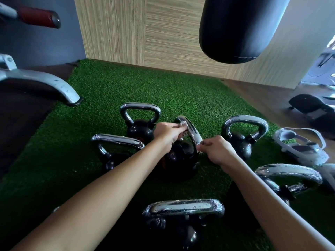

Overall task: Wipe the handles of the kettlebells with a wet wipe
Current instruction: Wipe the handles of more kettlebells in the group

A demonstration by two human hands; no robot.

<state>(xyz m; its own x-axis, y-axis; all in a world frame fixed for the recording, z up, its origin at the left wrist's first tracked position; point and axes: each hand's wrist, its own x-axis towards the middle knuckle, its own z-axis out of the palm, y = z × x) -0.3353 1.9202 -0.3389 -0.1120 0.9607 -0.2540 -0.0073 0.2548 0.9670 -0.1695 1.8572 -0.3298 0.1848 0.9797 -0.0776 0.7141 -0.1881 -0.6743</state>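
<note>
A gym is indicated: chrome-handled kettlebells [241, 144] are set out on green artificial turf [163, 87], a black punching bag [235, 29] is hung overhead, and a grey machine leg [45, 82] (a red-gripped bar [36, 18] above it) is seen at the left.

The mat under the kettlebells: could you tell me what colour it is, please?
Green: it is an artificial-grass mat, seen clearest in the head view.
</note>
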